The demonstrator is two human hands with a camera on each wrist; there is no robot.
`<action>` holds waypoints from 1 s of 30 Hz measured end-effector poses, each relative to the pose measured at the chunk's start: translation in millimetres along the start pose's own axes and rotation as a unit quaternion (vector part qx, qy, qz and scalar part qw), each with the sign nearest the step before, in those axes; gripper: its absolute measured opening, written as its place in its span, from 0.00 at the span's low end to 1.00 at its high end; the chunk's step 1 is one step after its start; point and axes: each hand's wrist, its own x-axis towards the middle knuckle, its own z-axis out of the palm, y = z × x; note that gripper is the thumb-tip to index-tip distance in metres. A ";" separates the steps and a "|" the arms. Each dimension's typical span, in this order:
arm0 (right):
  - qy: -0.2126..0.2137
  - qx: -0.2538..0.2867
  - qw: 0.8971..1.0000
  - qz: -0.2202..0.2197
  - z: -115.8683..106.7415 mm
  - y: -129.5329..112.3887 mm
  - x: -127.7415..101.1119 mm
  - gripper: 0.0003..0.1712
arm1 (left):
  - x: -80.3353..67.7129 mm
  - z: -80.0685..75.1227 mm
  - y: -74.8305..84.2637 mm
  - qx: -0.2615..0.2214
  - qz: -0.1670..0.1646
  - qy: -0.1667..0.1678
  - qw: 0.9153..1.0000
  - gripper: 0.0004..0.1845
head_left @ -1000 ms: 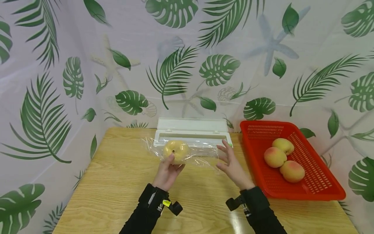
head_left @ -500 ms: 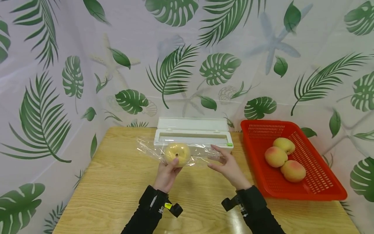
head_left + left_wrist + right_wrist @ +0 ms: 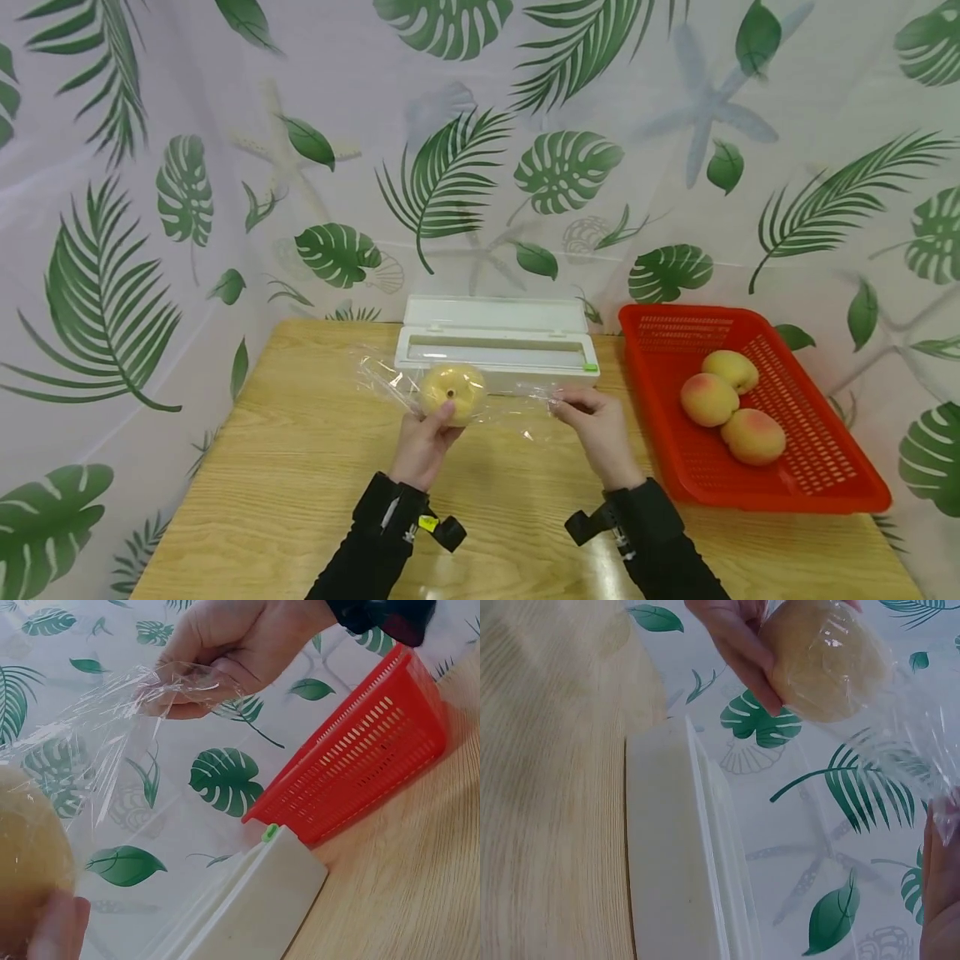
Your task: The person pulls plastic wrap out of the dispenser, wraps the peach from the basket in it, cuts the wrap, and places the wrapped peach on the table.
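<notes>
My left hand (image 3: 422, 446) grips a yellow peach (image 3: 453, 385) from below, thumb on its near face by the stem hollow. Clear plastic wrap (image 3: 517, 406) covers the fruit, and loose ends stick out on both sides. On the right, my right hand (image 3: 600, 429) pinches the gathered end of the wrap between thumb and fingers. The left wrist view shows that pinched plastic wrap (image 3: 142, 694) stretched in creases towards the peach (image 3: 30, 847). In the right wrist view the wrapped peach (image 3: 829, 664) is held above the table.
Behind the hands stands a white plastic wrap dispenser (image 3: 498, 367), its lid raised. A red basket (image 3: 780, 492) at the right holds several things: peaches (image 3: 753, 437) lie together inside. A leaf-patterned cloth (image 3: 465, 208) hangs along the back of the wooden table (image 3: 285, 500).
My right hand has come leftward and closed its fingertips on the right end of the plastic wrap. The left hand stays nearly in place with the peach.
</notes>
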 end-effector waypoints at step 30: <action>-0.033 -0.086 0.985 -0.144 9.1 -12.1 -11.9 0.04 | -5.7 -2.0 -3.2 0.056 -0.026 0.011 0.998 0.16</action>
